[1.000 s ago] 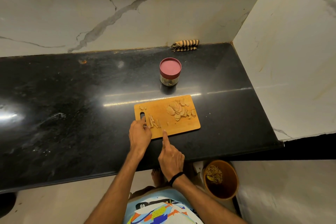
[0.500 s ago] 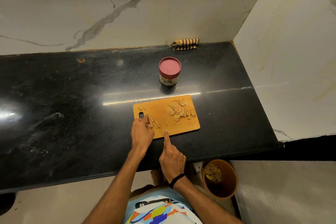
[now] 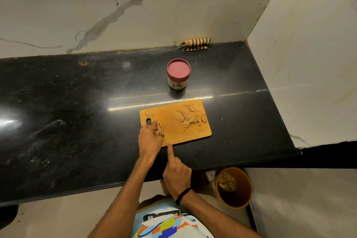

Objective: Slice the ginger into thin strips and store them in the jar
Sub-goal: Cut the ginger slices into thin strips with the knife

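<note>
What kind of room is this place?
Most likely a home kitchen. A black polished stone countertop carries an orange wooden cutting board with pale ginger slices on it, and a red-lidded round jar stands behind the board.

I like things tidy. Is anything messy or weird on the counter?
Only small things: an orange smudge on the black counter near the wall, and a few pale specks right of the cutting board, which lies a bit crooked. Nothing is spilled.
</note>
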